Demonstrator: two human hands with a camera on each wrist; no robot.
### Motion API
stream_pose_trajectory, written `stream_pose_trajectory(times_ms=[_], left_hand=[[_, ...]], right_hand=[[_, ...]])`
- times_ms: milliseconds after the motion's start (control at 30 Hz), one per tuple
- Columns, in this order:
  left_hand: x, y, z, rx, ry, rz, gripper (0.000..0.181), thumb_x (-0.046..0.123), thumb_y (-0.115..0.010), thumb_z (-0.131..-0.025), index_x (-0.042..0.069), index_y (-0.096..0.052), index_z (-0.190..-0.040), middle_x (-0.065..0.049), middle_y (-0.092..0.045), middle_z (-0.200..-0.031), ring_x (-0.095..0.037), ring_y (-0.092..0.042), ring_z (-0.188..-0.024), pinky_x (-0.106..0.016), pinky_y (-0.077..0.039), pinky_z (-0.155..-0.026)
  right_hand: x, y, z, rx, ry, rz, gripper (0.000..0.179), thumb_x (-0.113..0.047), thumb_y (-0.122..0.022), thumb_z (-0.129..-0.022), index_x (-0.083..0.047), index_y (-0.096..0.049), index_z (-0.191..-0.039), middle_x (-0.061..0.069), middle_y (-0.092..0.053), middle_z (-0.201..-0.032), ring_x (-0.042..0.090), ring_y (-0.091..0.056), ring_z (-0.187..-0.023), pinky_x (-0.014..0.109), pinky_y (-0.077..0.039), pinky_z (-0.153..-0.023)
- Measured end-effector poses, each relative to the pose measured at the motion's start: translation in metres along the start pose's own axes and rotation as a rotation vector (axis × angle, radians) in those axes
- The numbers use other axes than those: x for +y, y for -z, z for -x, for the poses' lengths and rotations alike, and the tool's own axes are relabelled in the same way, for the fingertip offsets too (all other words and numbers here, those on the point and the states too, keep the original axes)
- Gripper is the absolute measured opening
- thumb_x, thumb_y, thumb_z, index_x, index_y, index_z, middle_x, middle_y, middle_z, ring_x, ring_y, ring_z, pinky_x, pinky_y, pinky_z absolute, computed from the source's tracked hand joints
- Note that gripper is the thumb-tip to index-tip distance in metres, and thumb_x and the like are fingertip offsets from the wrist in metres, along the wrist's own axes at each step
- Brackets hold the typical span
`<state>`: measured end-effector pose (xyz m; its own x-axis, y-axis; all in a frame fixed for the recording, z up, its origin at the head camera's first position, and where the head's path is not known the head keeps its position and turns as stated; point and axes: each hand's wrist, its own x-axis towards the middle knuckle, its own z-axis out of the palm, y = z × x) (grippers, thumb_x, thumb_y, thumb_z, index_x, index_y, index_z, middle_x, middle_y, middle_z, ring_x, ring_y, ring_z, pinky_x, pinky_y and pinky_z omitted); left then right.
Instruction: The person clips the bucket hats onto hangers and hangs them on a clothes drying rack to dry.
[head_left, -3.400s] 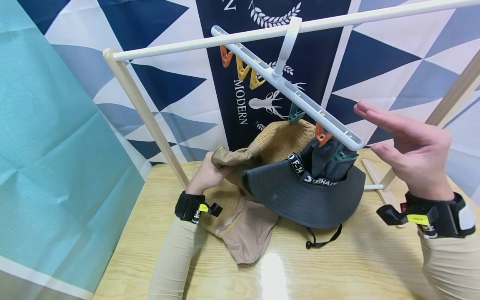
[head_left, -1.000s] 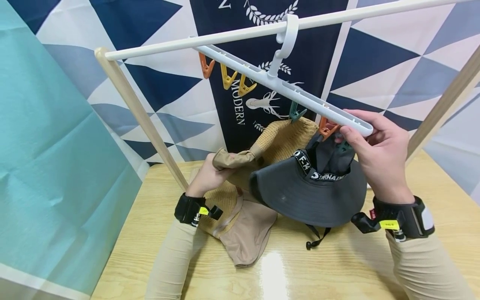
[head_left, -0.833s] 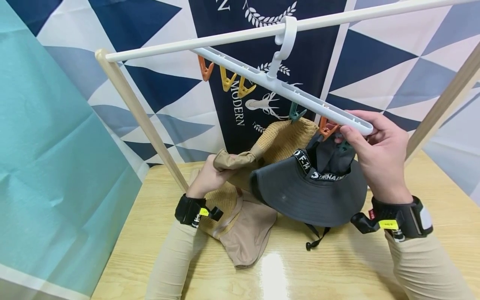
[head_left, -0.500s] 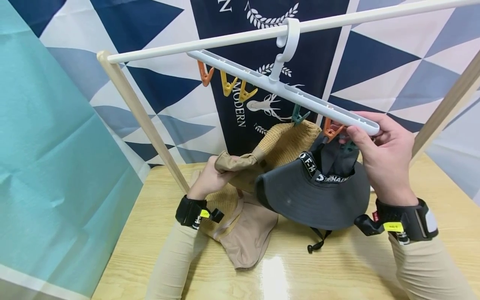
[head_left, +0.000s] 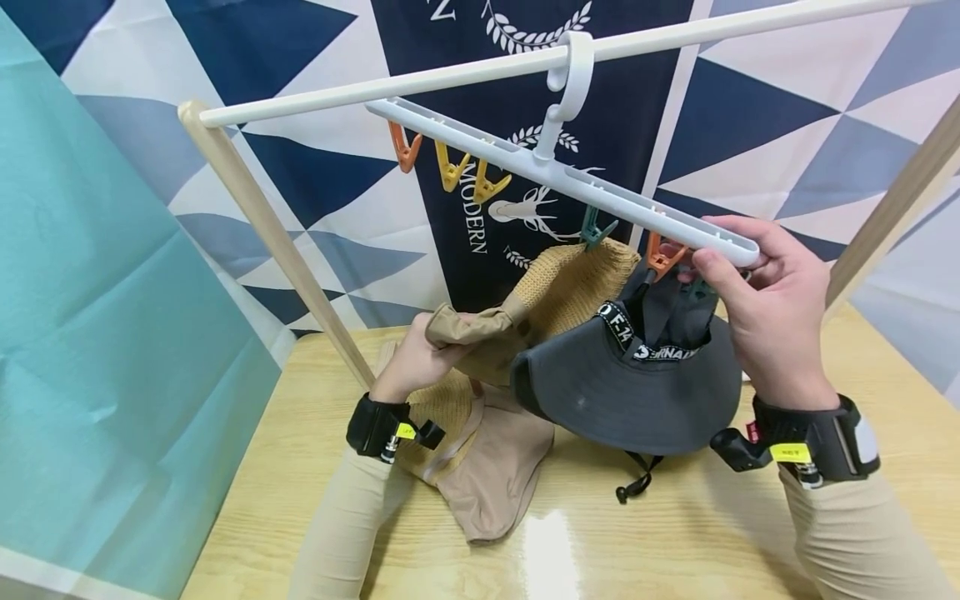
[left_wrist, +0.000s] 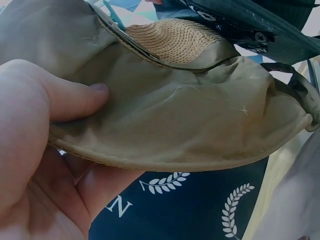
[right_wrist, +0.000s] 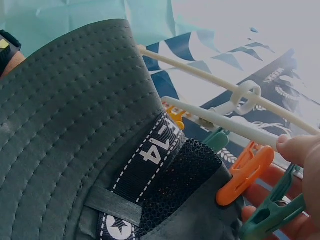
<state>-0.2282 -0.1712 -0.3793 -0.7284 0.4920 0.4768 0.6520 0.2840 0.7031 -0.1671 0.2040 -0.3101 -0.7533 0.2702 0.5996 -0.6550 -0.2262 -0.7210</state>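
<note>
My left hand (head_left: 416, 358) pinches the khaki cloth brim (left_wrist: 165, 120) of a straw hat (head_left: 577, 279), thumb on top and fingers beneath. A green clip (head_left: 596, 227) holds that hat's straw part under a pale blue bar hanger (head_left: 555, 171). At the hanger's near right end, my right hand (head_left: 780, 308) grips the bar with thumb and fingers, some fingers behind the clips. A dark grey brimmed hat (head_left: 630, 392) with a lettered band hangs there from an orange clip (right_wrist: 245, 172) and a green clip (right_wrist: 275, 207).
The hanger hooks over a white rail (head_left: 390, 87) on a wooden frame (head_left: 277, 242). Unused orange and yellow clips (head_left: 450, 167) hang at the left end. Another straw hat with pinkish cloth (head_left: 495, 475) lies on the wooden table (head_left: 262, 500). A patterned cloth stands behind.
My right hand has moved from beside the hanger, fingers straight, to grip its end. The bar has swung round, its left end coming lower. My left hand keeps its hold on the brim.
</note>
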Motion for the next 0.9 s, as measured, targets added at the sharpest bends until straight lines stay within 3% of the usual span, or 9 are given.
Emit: stream_pose_trajectory(times_ms=[233, 467, 733, 900], left_hand=[[0.0015, 0.0007, -0.0009, -0.014, -0.018, 0.0, 0.025, -0.008, -0.074, -0.097, -0.011, -0.079, -0.122, -0.031, -0.082, -0.12, -0.048, -0.079, -0.109, -0.041, -0.067, -0.101], [0.0001, 0.002, -0.0025, -0.033, -0.032, 0.014, 0.029, -0.007, -0.075, -0.098, -0.011, -0.078, -0.126, -0.031, -0.081, -0.124, -0.049, -0.079, -0.113, -0.042, -0.067, -0.102], [-0.0051, 0.0026, -0.0029, -0.036, -0.032, 0.042, 0.028, -0.007, -0.076, -0.098, -0.011, -0.079, -0.125, -0.031, -0.081, -0.124, -0.041, -0.08, -0.114, -0.037, -0.066, -0.103], [-0.0037, 0.0023, -0.0026, -0.055, -0.002, 0.101, 0.029, -0.006, -0.081, -0.095, -0.008, -0.079, -0.124, -0.029, -0.081, -0.125, -0.027, -0.079, -0.115, -0.033, -0.063, -0.106]], right_hand=[[-0.0003, -0.0019, 0.0005, -0.02, 0.005, -0.019, 0.027, 0.015, -0.07, -0.101, 0.018, -0.071, -0.129, 0.017, -0.087, -0.11, 0.019, -0.079, -0.081, 0.023, -0.067, -0.08], [0.0015, -0.0017, 0.0006, -0.014, 0.046, 0.024, 0.03, 0.01, -0.067, -0.105, 0.018, -0.068, -0.135, 0.017, -0.085, -0.119, 0.016, -0.081, -0.093, 0.022, -0.067, -0.085], [0.0021, -0.004, 0.0022, 0.014, 0.051, -0.013, 0.029, 0.011, -0.07, -0.104, 0.017, -0.069, -0.133, 0.019, -0.085, -0.119, 0.018, -0.082, -0.094, 0.023, -0.067, -0.082], [0.0028, -0.0061, 0.0021, 0.003, 0.083, -0.065, 0.027, 0.014, -0.067, -0.104, 0.021, -0.067, -0.13, 0.023, -0.086, -0.112, 0.024, -0.082, -0.09, 0.026, -0.066, -0.078]])
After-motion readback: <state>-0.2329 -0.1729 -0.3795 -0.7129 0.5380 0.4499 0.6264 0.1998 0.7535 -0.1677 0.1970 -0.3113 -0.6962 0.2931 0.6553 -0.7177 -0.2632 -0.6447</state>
